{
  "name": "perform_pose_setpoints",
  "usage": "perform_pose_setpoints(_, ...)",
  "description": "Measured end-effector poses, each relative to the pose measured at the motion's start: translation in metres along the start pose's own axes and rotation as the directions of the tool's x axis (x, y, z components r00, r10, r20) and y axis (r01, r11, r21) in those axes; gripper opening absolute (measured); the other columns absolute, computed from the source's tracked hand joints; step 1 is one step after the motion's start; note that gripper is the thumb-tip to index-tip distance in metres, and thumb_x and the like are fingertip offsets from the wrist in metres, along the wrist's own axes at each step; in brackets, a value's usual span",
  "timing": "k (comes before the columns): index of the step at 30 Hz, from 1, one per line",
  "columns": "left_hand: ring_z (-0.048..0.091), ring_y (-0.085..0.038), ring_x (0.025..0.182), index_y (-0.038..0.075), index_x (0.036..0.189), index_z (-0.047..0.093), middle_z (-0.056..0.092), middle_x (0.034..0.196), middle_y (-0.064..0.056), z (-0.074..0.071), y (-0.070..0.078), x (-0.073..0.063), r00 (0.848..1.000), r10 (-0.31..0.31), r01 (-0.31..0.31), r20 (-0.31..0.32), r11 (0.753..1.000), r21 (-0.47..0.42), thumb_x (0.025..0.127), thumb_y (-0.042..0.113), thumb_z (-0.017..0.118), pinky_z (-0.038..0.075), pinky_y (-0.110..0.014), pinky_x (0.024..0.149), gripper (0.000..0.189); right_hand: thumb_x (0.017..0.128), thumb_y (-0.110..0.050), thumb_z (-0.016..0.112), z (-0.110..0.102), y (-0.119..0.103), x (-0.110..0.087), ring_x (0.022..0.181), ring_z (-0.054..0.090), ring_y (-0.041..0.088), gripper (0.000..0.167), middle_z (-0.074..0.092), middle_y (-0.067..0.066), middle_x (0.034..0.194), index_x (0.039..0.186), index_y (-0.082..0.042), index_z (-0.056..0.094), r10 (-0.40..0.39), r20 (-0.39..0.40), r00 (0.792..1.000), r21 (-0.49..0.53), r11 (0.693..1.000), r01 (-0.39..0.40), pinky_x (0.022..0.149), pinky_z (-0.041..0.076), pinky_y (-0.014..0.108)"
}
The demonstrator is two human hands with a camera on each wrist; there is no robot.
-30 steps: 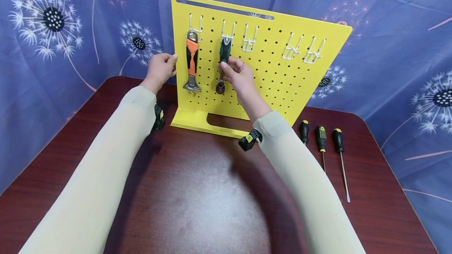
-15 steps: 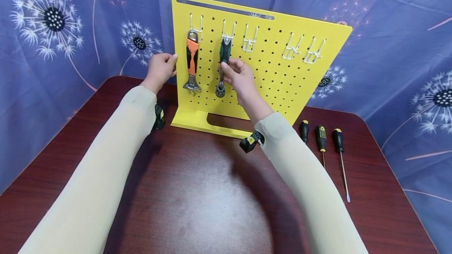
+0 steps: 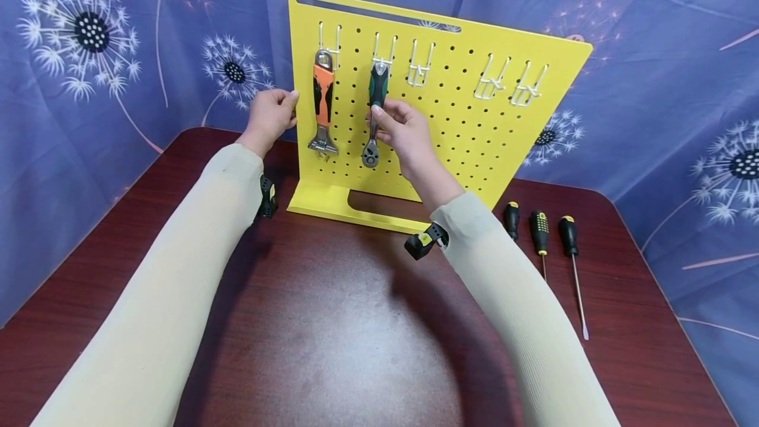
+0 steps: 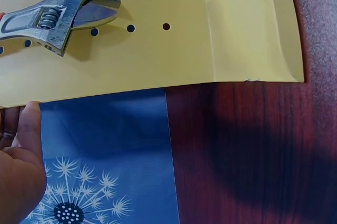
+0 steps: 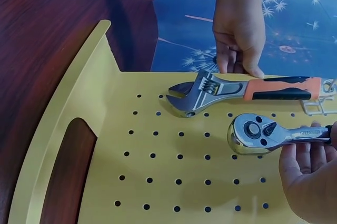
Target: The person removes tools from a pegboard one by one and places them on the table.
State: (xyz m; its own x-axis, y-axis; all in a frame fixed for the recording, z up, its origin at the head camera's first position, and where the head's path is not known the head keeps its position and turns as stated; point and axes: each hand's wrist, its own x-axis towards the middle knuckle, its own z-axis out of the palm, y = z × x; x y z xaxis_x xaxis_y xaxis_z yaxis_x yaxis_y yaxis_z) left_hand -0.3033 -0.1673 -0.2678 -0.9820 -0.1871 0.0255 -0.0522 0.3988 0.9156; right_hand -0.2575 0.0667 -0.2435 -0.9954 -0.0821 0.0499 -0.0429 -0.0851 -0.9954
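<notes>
My left hand [image 3: 271,118] grips the left edge of a yellow pegboard [image 3: 456,143], thumb at the edge and fingers mostly hidden behind it. With my right hand [image 3: 409,134] I pinch a ratchet wrench [image 3: 370,151] where its green-and-black handle meets the metal shank. The handle's upper end is at a white wire hook [image 3: 383,51], and the ratchet head points down, its round face towards me. In the right wrist view that head [image 5: 254,133] stands a little off the board. Left of it an adjustable wrench [image 3: 323,94] with an orange-and-black handle hangs from another hook.
Three more white hooks, among them the rightmost hook [image 3: 526,87], hold nothing. Three screwdrivers, one of them far right [image 3: 569,237], lie on the dark red table [image 3: 332,321] beside the board. A blue dandelion-print curtain [image 3: 196,25] hangs behind.
The ratchet wrench has turned, so its head's round face shows towards me, and the head sits slightly lower. My right hand has shifted a little right and down. My left hand stays put.
</notes>
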Motion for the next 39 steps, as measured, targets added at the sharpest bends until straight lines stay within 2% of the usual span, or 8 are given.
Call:
perform_pose_setpoints(5,0.051,-0.007,0.081,0.000,0.121,0.064,0.052,0.093,0.003,0.000,0.000,0.000,1.000,-0.003,0.003,0.001,1.000,0.007,0.110,0.036,0.045,0.050,-0.019,0.082,0.042,0.103,-0.011,0.061,0.001,-0.003,-0.002,0.086,0.066,0.008,0.005,0.069,-0.006,0.089,0.105,-0.009,0.066,-0.003,0.007,1.000,0.002,1.000,0.003,0.095,0.056,0.033)
perform_pose_setpoints(10,0.052,-0.006,0.083,0.000,0.126,0.064,0.053,0.098,0.003,0.000,0.000,0.000,1.000,-0.004,0.004,-0.001,1.000,0.015,0.110,0.036,0.044,0.051,-0.020,0.083,0.044,0.103,-0.011,0.062,0.001,-0.005,-0.005,0.087,0.067,0.009,0.012,0.069,-0.007,0.087,0.112,-0.004,0.067,-0.003,0.011,1.000,0.008,1.000,0.003,0.093,0.056,0.032)
perform_pose_setpoints(16,0.050,-0.006,0.080,0.000,0.123,0.064,0.050,0.090,0.003,0.000,0.000,-0.001,1.000,0.002,-0.002,0.005,1.000,0.008,0.110,0.036,0.044,0.049,-0.018,0.081,0.043,0.103,-0.011,0.061,0.001,-0.006,-0.007,0.087,0.065,0.009,0.007,0.069,-0.007,0.086,0.102,-0.009,0.067,-0.015,0.022,1.000,0.002,1.000,0.015,0.087,0.055,0.028)
perform_pose_setpoints(22,0.051,-0.006,0.080,0.000,0.125,0.064,0.051,0.090,0.004,-0.001,0.000,-0.002,1.000,0.002,-0.002,0.006,1.000,0.007,0.110,0.036,0.044,0.049,-0.018,0.081,0.044,0.103,-0.010,0.061,0.001,-0.007,-0.012,0.086,0.064,0.009,0.011,0.070,-0.008,0.084,0.095,-0.014,0.066,-0.018,0.033,0.999,0.006,1.000,0.018,0.082,0.053,0.024)
perform_pose_setpoints(27,0.051,-0.006,0.081,0.000,0.125,0.064,0.051,0.090,0.004,0.000,0.000,-0.003,1.000,0.003,-0.003,0.003,1.000,0.005,0.110,0.036,0.044,0.049,-0.019,0.081,0.044,0.104,-0.010,0.060,0.001,-0.009,-0.018,0.089,0.066,0.009,0.008,0.069,-0.007,0.087,0.102,-0.009,0.067,-0.017,0.048,0.999,-0.013,1.000,0.018,0.083,0.054,0.024)
perform_pose_setpoints(35,0.051,-0.007,0.082,0.000,0.124,0.065,0.052,0.091,0.004,0.000,0.002,-0.004,1.000,-0.001,0.001,0.006,1.000,0.001,0.110,0.036,0.044,0.049,-0.020,0.082,0.044,0.106,-0.009,0.055,-0.005,-0.007,-0.035,0.095,0.066,0.010,0.021,0.067,-0.006,0.093,0.121,0.005,0.061,-0.012,0.114,0.993,-0.032,0.999,0.016,0.085,0.054,0.023)
perform_pose_setpoints(39,0.052,-0.007,0.082,0.000,0.125,0.064,0.052,0.091,0.004,0.000,0.002,-0.004,1.000,-0.004,0.004,0.006,1.000,-0.001,0.110,0.036,0.043,0.049,-0.020,0.082,0.044,0.107,-0.008,0.053,-0.012,-0.006,-0.045,0.104,0.069,0.020,0.019,0.066,-0.006,0.094,0.119,0.005,0.060,-0.019,0.145,0.989,-0.030,0.999,0.023,0.087,0.055,0.023)
